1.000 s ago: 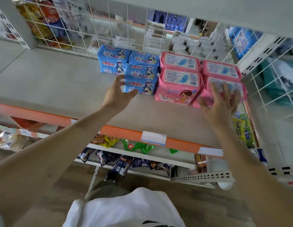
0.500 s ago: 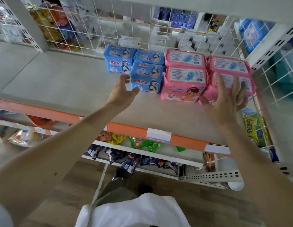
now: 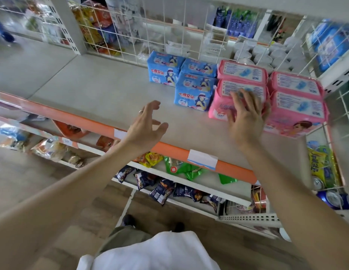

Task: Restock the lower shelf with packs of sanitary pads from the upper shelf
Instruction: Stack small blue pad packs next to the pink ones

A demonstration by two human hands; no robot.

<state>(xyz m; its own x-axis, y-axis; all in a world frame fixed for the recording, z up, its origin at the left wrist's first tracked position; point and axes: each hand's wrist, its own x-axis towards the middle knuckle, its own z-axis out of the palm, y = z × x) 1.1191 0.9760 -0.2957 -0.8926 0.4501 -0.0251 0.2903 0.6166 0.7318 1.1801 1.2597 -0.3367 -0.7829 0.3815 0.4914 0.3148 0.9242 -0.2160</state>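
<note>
Head cam looked down on the upper shelf [image 3: 95, 90], w/ 2 hands out over it. Right hand [image 3: 247, 115] was laid on the front pink pack [image 3: 224, 106] of the left pink stack, fingers [image 3: 238, 98] spread over its top and front; whether they'd curled into a real grip, couldn't tell, frame was blurred there. Left hand [image 3: 146, 127] hovered above bare shelf, fingers loosely bent, holding nothing, a ring [image 3: 141, 111] on one finger.

Count of pads: 4 pink packs visible, 2 stacks side by side, the second stack [image 3: 298, 106] at the right end by the wire side. Blue packs [image 3: 193, 94]: 4 visible, just left of the pink, touching them, back ones close to the wire grid [image 3: 169, 36]. All 8 sat on the upper shelf, toward its right half.

Orange edge strip [image 3: 82, 123] ran along the shelf front w/ 2 white labels [image 3: 203, 158]. Lower tiers below showed snack packets [image 3: 162, 188] & green pouches [image 3: 181, 168]. Cans [image 3: 333, 197] sat low right.
</note>
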